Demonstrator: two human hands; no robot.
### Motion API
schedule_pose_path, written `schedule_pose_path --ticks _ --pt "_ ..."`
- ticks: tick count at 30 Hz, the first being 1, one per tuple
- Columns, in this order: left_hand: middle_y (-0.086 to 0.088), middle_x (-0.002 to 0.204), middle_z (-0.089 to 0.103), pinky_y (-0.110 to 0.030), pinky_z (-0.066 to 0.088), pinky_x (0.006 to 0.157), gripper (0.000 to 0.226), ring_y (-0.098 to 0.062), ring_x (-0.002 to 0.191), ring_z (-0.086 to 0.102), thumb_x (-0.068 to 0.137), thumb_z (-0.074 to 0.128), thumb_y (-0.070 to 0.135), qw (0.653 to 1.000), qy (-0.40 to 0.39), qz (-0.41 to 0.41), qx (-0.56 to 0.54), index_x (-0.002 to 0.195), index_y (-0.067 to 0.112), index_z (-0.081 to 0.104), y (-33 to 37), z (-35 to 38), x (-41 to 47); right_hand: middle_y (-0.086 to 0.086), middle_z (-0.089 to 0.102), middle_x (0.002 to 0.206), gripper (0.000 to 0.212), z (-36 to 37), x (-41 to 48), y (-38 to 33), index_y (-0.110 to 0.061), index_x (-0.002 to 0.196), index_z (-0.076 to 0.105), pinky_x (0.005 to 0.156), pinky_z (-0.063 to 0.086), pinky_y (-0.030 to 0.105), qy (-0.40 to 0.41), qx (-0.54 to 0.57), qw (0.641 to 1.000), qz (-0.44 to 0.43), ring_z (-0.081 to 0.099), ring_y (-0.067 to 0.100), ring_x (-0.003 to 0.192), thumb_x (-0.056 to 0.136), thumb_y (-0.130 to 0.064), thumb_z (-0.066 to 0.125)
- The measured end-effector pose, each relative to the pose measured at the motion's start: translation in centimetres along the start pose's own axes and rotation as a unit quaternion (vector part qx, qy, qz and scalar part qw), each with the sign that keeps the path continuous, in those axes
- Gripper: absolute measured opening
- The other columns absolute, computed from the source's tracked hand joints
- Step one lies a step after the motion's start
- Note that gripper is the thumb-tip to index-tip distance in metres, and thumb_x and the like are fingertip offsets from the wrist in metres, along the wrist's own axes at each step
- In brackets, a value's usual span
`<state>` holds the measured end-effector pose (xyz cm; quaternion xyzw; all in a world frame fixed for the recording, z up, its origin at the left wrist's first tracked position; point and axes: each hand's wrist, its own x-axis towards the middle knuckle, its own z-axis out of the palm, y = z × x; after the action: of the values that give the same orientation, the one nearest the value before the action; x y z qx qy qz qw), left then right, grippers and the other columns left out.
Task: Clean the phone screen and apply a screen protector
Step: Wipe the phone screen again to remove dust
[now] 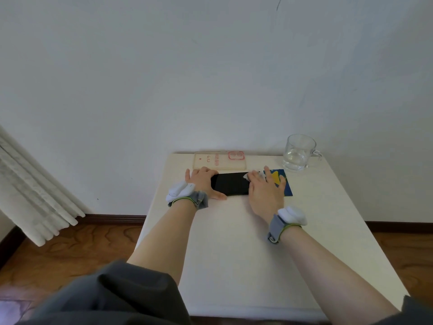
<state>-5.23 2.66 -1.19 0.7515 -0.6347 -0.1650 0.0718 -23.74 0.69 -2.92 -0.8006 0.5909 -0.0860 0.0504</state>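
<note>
A black phone [230,183] lies screen up across the far part of the white table [234,254]. My left hand [202,181] grips the phone's left end, thumb along its near edge. My right hand [266,191] rests flat on the phone's right end and presses a small white wipe [248,176] onto the screen under its fingers. Beneath that hand lies a blue and yellow packet [284,184], partly hidden. A beige screen protector package [220,160] with red print lies just behind the phone.
A clear glass mug [298,152] with a little water stands at the table's far right corner. The table backs onto a white wall. A curtain [30,184] hangs at the left over the wooden floor [70,249].
</note>
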Motion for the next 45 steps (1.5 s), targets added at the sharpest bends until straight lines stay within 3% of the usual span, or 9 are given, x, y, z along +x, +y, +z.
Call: schedule_pose_path --ticks 6,13,35,45 --pt "0.004 0.139 0.04 -0.047 -0.004 0.117 0.082 -0.023 0.135 0.027 0.068 0.074 0.054 1.0 0.009 0.0 -0.005 0.138 0.03 0.039 0.0 0.2 -0.1 -0.013 0.028 0.155 0.043 0.4 0.6 -2.8 -0.029 0.143 0.033 0.116 -0.001 0.052 -0.034 0.042 0.995 -0.085 0.004 0.015 0.149 0.102 -0.025 0.022" --pt "0.004 0.141 0.038 -0.049 -0.005 0.117 0.083 -0.023 0.138 0.025 0.07 0.072 0.055 1.0 0.002 0.001 0.005 0.14 0.03 0.036 -0.1 0.0 -0.2 -0.016 0.024 0.155 0.045 -0.3 0.4 1.4 -0.031 0.146 0.026 0.116 0.003 0.053 -0.023 0.003 1.0 -0.001 0.004 0.018 0.149 0.102 -0.026 0.019" --pt "0.002 0.142 0.037 -0.049 -0.005 0.117 0.083 -0.025 0.138 0.024 0.071 0.071 0.056 1.0 -0.006 -0.003 0.018 0.141 0.03 0.035 0.3 -0.3 -0.3 -0.018 0.016 0.158 0.047 -1.2 -3.4 2.8 -0.032 0.149 0.02 0.116 0.001 0.048 -0.027 -0.021 0.998 -0.053 0.002 0.014 0.149 0.102 -0.028 0.019" --pt "0.002 0.141 0.038 -0.049 -0.003 0.118 0.084 -0.025 0.137 0.026 0.07 0.071 0.056 1.0 -0.005 0.002 0.016 0.141 0.03 0.035 0.1 0.0 -0.2 -0.017 0.018 0.158 0.046 -1.0 -4.4 0.6 -0.031 0.148 0.026 0.116 0.0 0.048 -0.039 0.014 0.996 -0.073 0.002 0.011 0.149 0.102 -0.027 0.02"
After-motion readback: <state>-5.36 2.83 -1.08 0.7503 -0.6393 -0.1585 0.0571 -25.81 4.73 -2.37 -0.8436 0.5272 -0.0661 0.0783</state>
